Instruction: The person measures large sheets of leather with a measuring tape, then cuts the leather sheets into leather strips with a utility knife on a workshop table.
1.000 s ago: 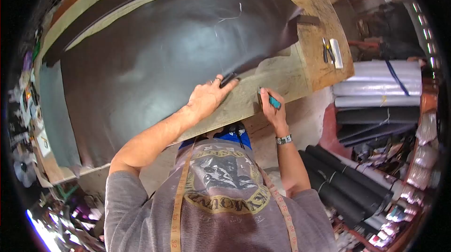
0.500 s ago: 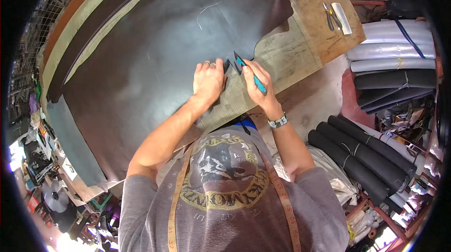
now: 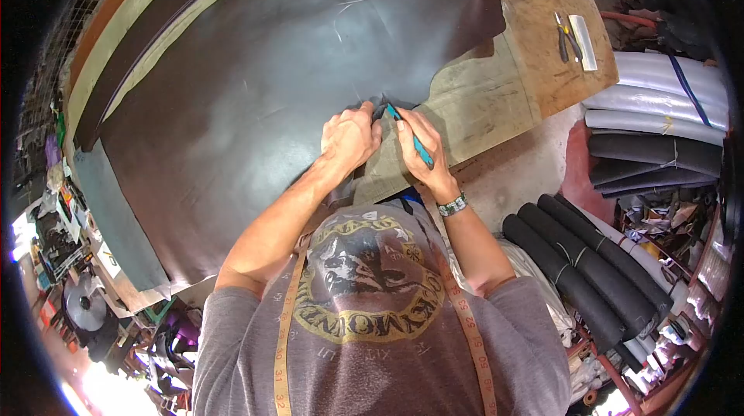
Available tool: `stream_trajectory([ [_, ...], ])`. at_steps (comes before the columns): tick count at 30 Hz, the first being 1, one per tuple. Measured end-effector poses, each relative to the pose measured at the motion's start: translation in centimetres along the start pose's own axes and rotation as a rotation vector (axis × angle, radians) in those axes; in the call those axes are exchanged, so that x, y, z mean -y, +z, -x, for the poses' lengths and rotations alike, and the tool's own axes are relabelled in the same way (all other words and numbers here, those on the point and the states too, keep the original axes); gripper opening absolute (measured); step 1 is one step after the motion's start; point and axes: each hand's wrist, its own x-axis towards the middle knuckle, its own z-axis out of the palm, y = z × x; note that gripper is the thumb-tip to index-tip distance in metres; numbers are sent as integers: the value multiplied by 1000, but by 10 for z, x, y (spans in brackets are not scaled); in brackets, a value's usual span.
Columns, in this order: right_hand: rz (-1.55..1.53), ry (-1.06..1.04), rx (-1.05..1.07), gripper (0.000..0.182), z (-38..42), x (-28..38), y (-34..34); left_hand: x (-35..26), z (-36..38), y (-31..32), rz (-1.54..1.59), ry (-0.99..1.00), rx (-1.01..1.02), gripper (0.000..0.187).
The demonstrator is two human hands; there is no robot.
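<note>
A large dark leather sheet lies over the worktable, with a thin curved white line marked on it. My left hand has its fingers closed on the sheet's near edge, where a small dark piece is lifted. Just right of it, my right hand grips teal-handled scissors, their dark blades at the leather edge beside my left fingertips. How far the blades are apart is hard to see.
Yellow-black pliers and a pale strip lie on the wooden table at the upper right. Black rolls stand at the lower right, with silvery rolls above them. A measuring tape hangs over the shirt.
The scissor blades have moved up and left to the leather edge, closer to my left hand, and look less spread. The table and leather appear shifted slightly in view.
</note>
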Motion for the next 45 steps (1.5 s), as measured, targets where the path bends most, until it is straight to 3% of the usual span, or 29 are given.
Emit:
stream_trajectory([
  [8, 36, 39, -17, 29, 2, -9, 1, 3, -2, -16, 19, 19, 58, 31],
  [11, 84, -70, -15, 29, -1, -10, 6, 5, -4, -14, 31, 57, 48, 29],
  [14, 79, -64, -1, 25, -1, -10, 8, 21, -9, 1, -13, 293, -163, 26],
  [20, 138, -112, -55, 24, -7, -5, 21, 30, -20, 3, 63, 447, -163, 22],
  [23, 140, -89, -86, 24, 2, -2, 20, 26, -15, -3, 78, 442, -86, 20],
  [29, 149, -62, -45, 25, 3, 2, 14, 19, -6, 1, 69, 378, -131, 20],
  [37, 225, -67, -84, 26, -1, -5, 30, 24, -14, 6, 57, 446, -131, 25],
  [41, 264, -74, -124, 28, -7, -13, 40, 19, -16, -19, 122, 430, -34, 27],
  [45, 293, -64, -187, 27, -29, -10, 49, 12, -13, -47, 124, 456, -82, 24],
])
